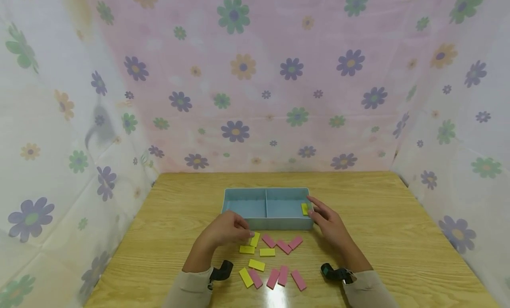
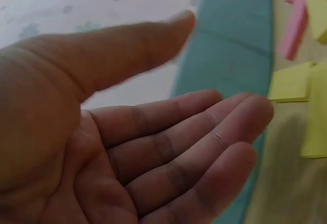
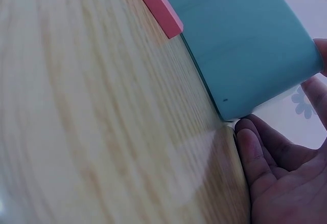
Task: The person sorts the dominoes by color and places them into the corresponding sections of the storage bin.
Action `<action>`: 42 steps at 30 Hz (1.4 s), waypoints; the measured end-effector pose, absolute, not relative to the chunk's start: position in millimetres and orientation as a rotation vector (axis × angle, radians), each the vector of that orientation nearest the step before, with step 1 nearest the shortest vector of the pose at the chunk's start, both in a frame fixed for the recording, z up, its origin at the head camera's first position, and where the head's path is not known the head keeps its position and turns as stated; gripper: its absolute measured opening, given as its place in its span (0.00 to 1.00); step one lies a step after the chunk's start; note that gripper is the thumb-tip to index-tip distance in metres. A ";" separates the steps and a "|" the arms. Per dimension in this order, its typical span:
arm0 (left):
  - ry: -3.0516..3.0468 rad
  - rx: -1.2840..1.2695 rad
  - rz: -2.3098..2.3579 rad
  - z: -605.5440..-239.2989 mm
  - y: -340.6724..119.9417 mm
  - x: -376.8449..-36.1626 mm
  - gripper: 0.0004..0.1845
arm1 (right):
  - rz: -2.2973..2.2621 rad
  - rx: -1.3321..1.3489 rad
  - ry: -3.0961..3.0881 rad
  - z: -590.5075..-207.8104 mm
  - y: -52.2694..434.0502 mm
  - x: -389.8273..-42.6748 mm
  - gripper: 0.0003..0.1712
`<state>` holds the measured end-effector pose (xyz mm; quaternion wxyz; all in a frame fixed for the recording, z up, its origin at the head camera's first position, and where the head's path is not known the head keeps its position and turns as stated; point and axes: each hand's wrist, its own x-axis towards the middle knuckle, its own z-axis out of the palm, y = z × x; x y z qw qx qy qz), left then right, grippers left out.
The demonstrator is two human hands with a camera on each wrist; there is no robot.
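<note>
Nearest, on the wooden desk: a loose scatter of pink tiles and yellow tiles, flat, some touching, some apart. Just beyond, left hand resting knuckles-up beside an upper yellow tile, fingertips at its edge; fingers relaxed and spread in the wrist view, gripping nothing. Right hand released too, fingers straight, lying against the right end of the blue tray. Inside the tray, two compartments split by a divider; one yellow tile in the right compartment, hard against its right wall, next to the right fingertips. Farthest back, flowered cloth walling three sides.
</note>
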<state>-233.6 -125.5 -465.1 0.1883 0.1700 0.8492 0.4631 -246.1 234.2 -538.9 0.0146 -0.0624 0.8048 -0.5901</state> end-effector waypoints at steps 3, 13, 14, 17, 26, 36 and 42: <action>2.404 0.428 1.276 -472.3 -120.2 -232.8 0.17 | -1.829 -0.196 2.514 -538.9 234.2 -246.7 0.29; 2.470 0.366 1.249 -485.6 -109.7 -234.2 0.22 | -1.815 -0.167 2.525 -538.3 235.8 -245.3 0.32; 2.485 0.374 1.240 -487.4 -108.5 -234.6 0.22 | -1.812 -0.162 2.532 -538.1 235.8 -245.2 0.31; 2.521 0.352 1.215 -492.6 -104.4 -234.5 0.21 | -1.814 -0.151 2.544 -538.0 234.4 -245.3 0.31; 2.624 0.317 1.207 -501.5 -91.3 -231.2 0.13 | -1.813 -0.175 2.565 -538.0 232.1 -248.2 0.31; 2.709 0.218 1.098 -506.2 -81.9 -232.4 0.16 | -1.821 -0.184 2.557 -539.9 234.6 -247.4 0.32; 2.686 0.220 1.141 -502.5 -82.8 -230.4 0.16 | -1.828 -0.181 2.541 -538.4 233.6 -247.5 0.31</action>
